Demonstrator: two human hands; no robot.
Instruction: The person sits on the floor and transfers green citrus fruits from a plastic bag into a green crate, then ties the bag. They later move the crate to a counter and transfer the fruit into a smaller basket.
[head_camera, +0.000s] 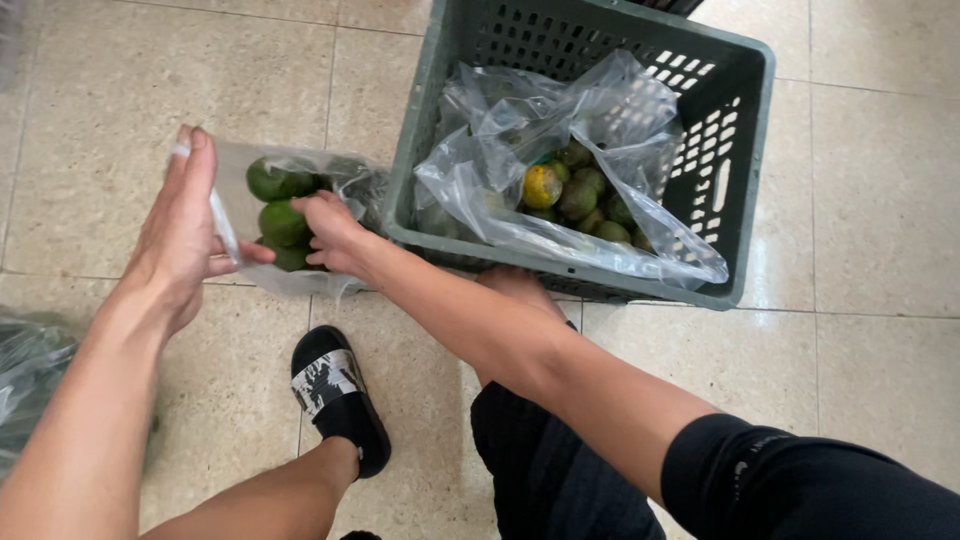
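Left hand (178, 235) pinching small bag's (300, 215) rim, right hand (335, 235) fingers curled inside, beside crate (745, 190)

Thin glossy clear plastic bag (300, 215), matt perforated plastic crate (745, 190), smooth polished floor tiles (880, 200).

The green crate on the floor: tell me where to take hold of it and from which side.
Grip the green crate by the slot handle in its right wall, with a matching grip on the left wall, coming down from above. Its rim stands open there, while the big plastic bag of green fruit fills the middle and drapes over the near edge.
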